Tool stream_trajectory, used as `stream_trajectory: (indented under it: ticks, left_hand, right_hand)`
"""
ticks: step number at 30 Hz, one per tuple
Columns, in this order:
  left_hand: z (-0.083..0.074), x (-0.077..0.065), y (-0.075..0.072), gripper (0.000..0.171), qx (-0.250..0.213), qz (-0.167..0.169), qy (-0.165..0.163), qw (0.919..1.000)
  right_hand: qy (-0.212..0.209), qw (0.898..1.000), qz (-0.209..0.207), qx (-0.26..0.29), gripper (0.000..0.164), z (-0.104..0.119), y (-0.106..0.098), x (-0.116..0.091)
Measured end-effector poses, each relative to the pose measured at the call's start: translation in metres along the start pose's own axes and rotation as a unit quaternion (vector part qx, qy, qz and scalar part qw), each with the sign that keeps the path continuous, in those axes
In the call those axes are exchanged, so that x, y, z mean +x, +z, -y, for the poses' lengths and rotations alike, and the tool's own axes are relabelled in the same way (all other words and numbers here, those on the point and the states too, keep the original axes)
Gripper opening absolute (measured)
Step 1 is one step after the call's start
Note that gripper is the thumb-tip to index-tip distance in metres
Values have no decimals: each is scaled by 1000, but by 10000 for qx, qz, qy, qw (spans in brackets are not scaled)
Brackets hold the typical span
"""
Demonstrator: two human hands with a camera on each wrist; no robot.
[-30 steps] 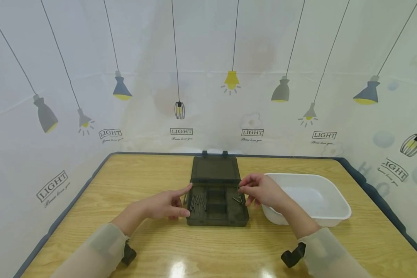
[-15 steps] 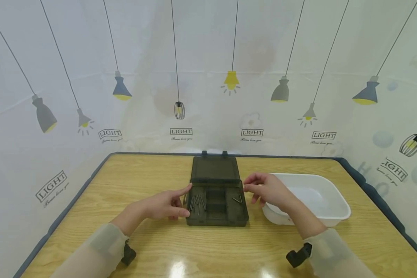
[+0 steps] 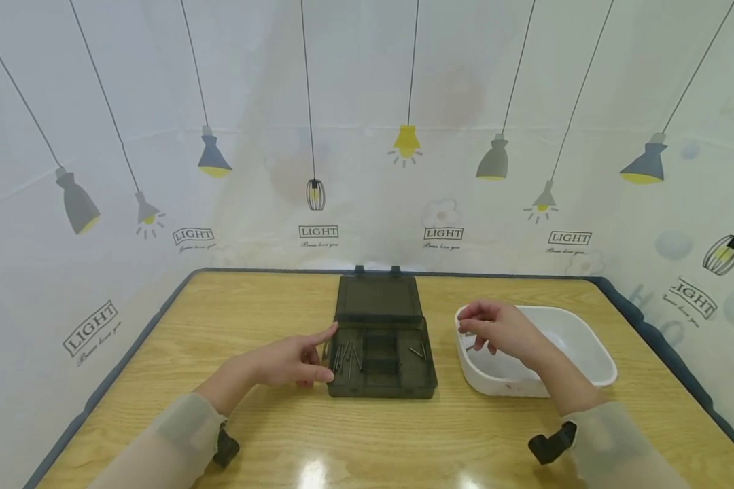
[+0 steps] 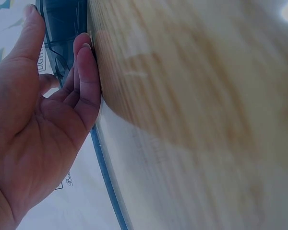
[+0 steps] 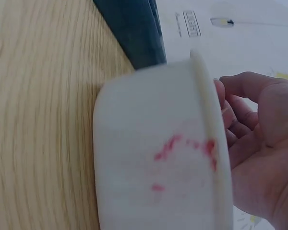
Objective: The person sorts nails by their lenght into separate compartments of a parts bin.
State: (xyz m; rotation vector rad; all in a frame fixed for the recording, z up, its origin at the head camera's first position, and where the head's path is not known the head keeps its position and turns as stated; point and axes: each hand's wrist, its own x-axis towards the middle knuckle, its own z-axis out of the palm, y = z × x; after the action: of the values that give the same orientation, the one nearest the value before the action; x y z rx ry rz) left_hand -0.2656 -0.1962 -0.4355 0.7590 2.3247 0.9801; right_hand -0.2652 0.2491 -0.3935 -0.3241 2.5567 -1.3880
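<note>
A dark translucent compartment box [image 3: 382,392] stands with its lid [image 3: 379,297] raised in the head view. Thin metal pins [image 3: 350,360] lie in its left compartment, and two more pins [image 3: 417,352] in the right one. My left hand [image 3: 290,360] rests against the box's left side, thumb and forefinger spread and fairly straight. Over the left rim of a white plastic basin [image 3: 596,346] is my right hand [image 3: 501,331], thumb and forefinger together on what looks like a thin metal pin, barely visible. In the right wrist view the basin's wall hides those fingertips.
The wooden table [image 3: 251,435] has a dark edge along the back and sides. A patterned curtain [image 3: 367,170] hangs close behind it. Red marks [image 5: 175,146] show on the basin's outer wall.
My right hand has moved right, from the box's right compartment to above the basin's left side. A pin that was at its fingertips has left the box. The left hand has stayed still.
</note>
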Motion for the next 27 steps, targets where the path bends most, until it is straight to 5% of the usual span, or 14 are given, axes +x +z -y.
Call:
stream_trajectory:
  ticks: [16, 27]
  left_hand:
    - [1, 1, 1, 100, 17, -6, 18, 10000]
    - [1, 0, 1, 100, 13, -10, 11, 10000]
  right_hand:
    - [430, 9936, 938, -466, 22, -47, -27, 14]
    - [570, 9904, 1122, -574, 26, -58, -28, 17]
